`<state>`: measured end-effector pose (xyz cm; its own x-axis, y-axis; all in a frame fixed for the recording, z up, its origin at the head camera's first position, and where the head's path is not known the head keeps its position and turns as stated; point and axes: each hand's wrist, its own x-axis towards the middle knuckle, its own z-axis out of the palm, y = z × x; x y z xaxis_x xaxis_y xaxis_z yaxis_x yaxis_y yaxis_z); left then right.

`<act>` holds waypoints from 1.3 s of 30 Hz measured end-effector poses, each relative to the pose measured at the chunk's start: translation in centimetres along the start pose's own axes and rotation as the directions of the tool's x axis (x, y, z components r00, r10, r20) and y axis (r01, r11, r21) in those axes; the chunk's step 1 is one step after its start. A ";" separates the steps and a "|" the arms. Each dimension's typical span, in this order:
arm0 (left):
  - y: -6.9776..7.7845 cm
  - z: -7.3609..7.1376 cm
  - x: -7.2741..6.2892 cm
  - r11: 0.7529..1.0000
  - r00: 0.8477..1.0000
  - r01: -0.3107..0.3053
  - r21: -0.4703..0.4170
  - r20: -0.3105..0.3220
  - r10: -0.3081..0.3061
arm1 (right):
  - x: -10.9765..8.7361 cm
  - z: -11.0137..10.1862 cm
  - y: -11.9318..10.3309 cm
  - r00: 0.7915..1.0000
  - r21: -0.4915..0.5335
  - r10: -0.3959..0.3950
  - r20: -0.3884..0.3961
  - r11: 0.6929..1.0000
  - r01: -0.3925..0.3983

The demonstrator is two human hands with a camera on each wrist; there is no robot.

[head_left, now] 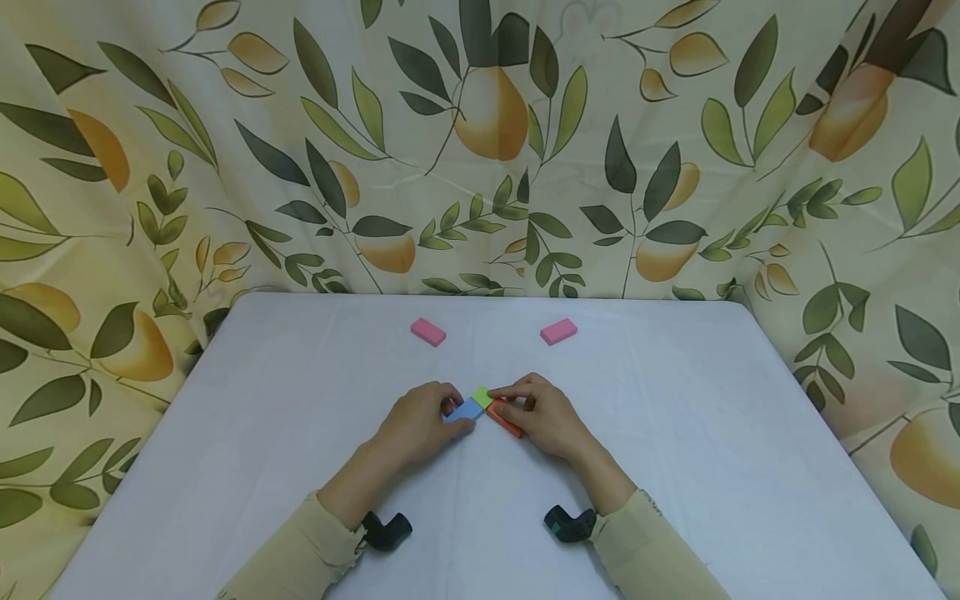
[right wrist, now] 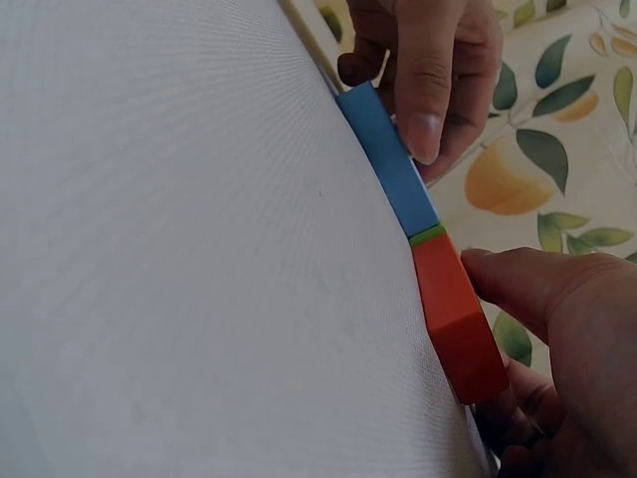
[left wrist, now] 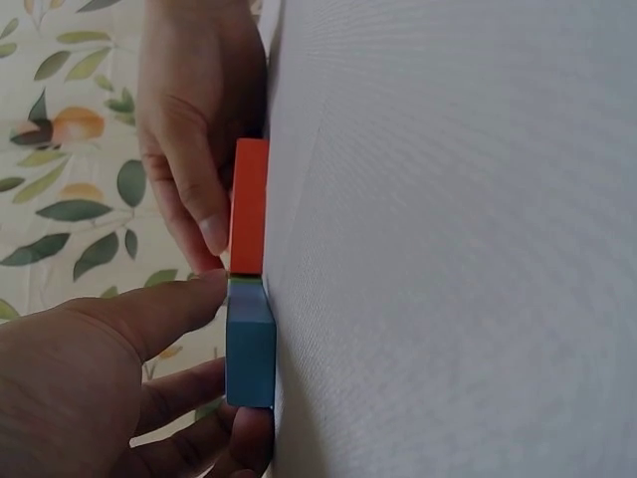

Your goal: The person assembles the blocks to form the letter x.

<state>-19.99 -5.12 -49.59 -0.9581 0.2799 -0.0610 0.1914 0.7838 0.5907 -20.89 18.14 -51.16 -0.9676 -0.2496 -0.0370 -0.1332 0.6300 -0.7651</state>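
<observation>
Three small blocks meet at an angle in the middle of the white table: a blue block (head_left: 467,409), a green block (head_left: 482,396) at the far corner and an orange-red block (head_left: 504,420). My left hand (head_left: 420,423) holds the blue block between thumb and fingers. On the other side my right hand (head_left: 553,418) pinches the orange-red block, its index fingertip right at the green one. In the left wrist view the blue block (left wrist: 251,360) lies flat on the cloth, end on. Most of the green block is hidden in both wrist views, where only a thin strip shows.
Farther back on the white tabletop (head_left: 300,350) lie two pink blocks, one to the left (head_left: 428,332) and one to the right (head_left: 558,332). A patterned curtain (head_left: 495,208) with leaves and fruit hangs behind the table's far edge.
</observation>
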 end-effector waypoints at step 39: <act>0.1 -0.2 -0.2 1.000 1.000 -0.011 -0.001 -0.010 0.011 | 0.0 -0.2 0.1 1.000 0.003 -0.029 0.002 1.000 0.029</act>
<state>-19.86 -5.19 -49.32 -0.9579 0.2833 -0.0464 0.2020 0.7800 0.5923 -20.97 18.35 -51.13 -0.9629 -0.2695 -0.0161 -0.1608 0.6204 -0.7676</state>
